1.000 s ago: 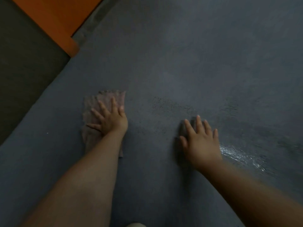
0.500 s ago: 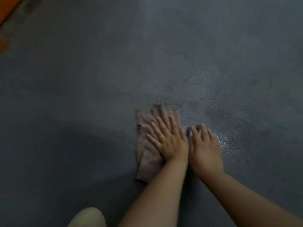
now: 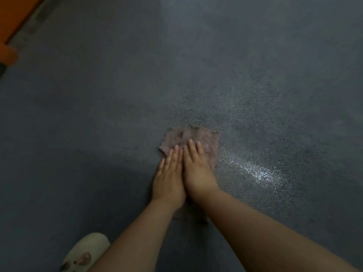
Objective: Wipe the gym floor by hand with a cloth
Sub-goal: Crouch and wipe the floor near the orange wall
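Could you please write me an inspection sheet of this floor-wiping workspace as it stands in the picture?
Surface: dark grey textured gym floor, with a shiny wet patch right of the hands.
Job's things: crumpled pinkish-brown cloth, flat on the floor under both hands.
Clutter: cream slipper at the bottom left.
Grippers: left hand and right hand side by side, touching, fingers straight, pressing the cloth.
Cables: nothing seen.
Surroundings: orange padded edge at the top left corner.
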A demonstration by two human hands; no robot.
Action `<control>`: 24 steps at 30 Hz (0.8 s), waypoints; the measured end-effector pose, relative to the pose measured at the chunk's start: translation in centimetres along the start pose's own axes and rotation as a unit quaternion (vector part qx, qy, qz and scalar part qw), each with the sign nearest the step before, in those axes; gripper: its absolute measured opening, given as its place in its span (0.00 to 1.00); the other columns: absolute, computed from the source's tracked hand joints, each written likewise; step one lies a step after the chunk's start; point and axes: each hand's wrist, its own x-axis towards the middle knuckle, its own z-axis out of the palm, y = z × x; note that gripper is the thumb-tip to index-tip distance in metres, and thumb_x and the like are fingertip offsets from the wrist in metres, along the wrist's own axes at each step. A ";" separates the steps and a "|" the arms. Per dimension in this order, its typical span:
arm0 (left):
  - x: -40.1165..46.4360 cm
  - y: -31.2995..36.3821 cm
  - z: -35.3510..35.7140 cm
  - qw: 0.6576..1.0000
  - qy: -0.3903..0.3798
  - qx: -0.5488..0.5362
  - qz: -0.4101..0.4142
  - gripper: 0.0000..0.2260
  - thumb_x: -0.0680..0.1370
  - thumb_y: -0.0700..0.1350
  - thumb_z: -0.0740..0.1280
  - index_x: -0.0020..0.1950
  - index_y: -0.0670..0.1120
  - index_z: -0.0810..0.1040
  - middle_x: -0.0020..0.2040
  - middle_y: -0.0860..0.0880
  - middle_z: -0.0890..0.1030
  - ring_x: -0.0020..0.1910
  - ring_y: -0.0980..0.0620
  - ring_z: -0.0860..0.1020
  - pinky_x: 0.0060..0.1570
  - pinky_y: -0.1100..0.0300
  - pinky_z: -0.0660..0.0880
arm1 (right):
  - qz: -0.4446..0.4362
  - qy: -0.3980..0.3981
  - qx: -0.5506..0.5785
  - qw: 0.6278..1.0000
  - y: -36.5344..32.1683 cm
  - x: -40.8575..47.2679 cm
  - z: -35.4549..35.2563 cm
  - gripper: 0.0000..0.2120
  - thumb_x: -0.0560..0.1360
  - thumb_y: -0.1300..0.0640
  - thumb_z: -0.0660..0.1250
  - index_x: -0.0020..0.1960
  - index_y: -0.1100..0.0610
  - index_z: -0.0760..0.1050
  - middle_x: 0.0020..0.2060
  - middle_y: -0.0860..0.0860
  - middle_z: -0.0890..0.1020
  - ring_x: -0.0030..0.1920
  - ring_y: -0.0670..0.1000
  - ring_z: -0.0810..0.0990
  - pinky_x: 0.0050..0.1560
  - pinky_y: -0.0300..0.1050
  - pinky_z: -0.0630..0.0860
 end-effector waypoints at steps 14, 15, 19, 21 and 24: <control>2.4 6.8 -1.9 0.989 -0.038 -0.114 -0.086 0.29 0.82 0.40 0.51 0.77 0.42 0.36 0.77 0.44 0.34 0.76 0.49 0.36 0.72 0.60 0.37 | -0.019 -0.007 -0.092 0.996 7.0 2.4 -2.6 0.41 0.66 0.45 0.22 0.77 0.55 0.40 0.77 0.50 0.41 0.76 0.52 0.36 0.69 0.45 0.29; 2.8 8.0 -1.9 0.992 -0.044 -0.102 -0.059 0.28 0.82 0.40 0.50 0.77 0.42 0.36 0.77 0.44 0.34 0.76 0.49 0.36 0.72 0.60 0.37 | -0.004 0.000 -0.092 0.996 8.5 1.8 -3.1 0.40 0.67 0.45 0.22 0.77 0.55 0.40 0.77 0.50 0.41 0.76 0.52 0.36 0.70 0.45 0.29; 4.4 14.2 -1.3 0.995 -0.069 -0.058 0.052 0.27 0.81 0.47 0.44 0.77 0.43 0.37 0.77 0.43 0.35 0.76 0.46 0.37 0.73 0.57 0.36 | 0.066 0.035 -0.102 0.992 15.8 -1.6 -5.3 0.37 0.72 0.44 0.29 0.77 0.57 0.47 0.77 0.51 0.48 0.77 0.53 0.42 0.70 0.43 0.31; 4.7 17.3 -1.4 0.988 -0.095 -0.052 0.110 0.31 0.82 0.47 0.54 0.77 0.45 0.38 0.77 0.44 0.35 0.76 0.48 0.37 0.73 0.56 0.37 | 0.106 0.049 -0.115 0.986 19.3 -3.8 -6.4 0.35 0.74 0.44 0.35 0.76 0.58 0.53 0.76 0.53 0.54 0.77 0.55 0.49 0.70 0.42 0.34; 4.3 19.5 -1.3 0.979 -0.096 -0.038 0.176 0.34 0.80 0.47 0.59 0.78 0.50 0.40 0.77 0.48 0.36 0.76 0.50 0.37 0.73 0.54 0.36 | 0.173 0.042 -0.135 0.975 24.0 -7.0 -8.1 0.38 0.72 0.40 0.33 0.77 0.56 0.48 0.77 0.51 0.49 0.77 0.53 0.45 0.71 0.42 0.35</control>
